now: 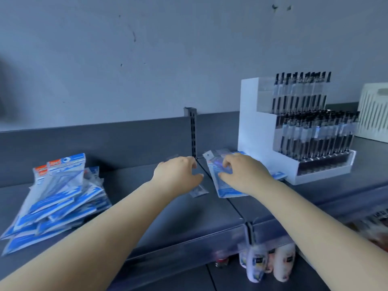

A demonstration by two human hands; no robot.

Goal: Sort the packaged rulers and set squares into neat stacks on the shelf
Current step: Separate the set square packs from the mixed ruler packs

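Both arms are stretched out over a dark grey shelf (159, 208) that's backed by a scuffed pale wall (147, 55).

The right hand (244, 175) is laid on top of a small stack of blue-and-clear packets (225, 191) just beside the white pen display (258, 131). Its fingers are bent down onto the top packet with the thumb out along the near edge, so the packet looks pressed or lightly gripped, though a firm grasp can't be made out for sure.

The left hand (178, 175) is held just to the left of that stack, near the slotted metal upright (191, 131) at the shelf joint. Its fingers are loosely curled and nothing is clearly held in them. A small clear packet (198, 191) can be seen lying flat on the shelf right under it, touching or not, hard to say.

Way over on the left, well apart from both hands, a messy heap of packets (56, 202) is fanned out, with a couple propped up against the back panel, orange labels at the top.

The pen display is packed with rows of black pens. A cream slatted basket (373, 114) is parked behind it on the right. A few white bottles (266, 263) are lined up on the lower level.
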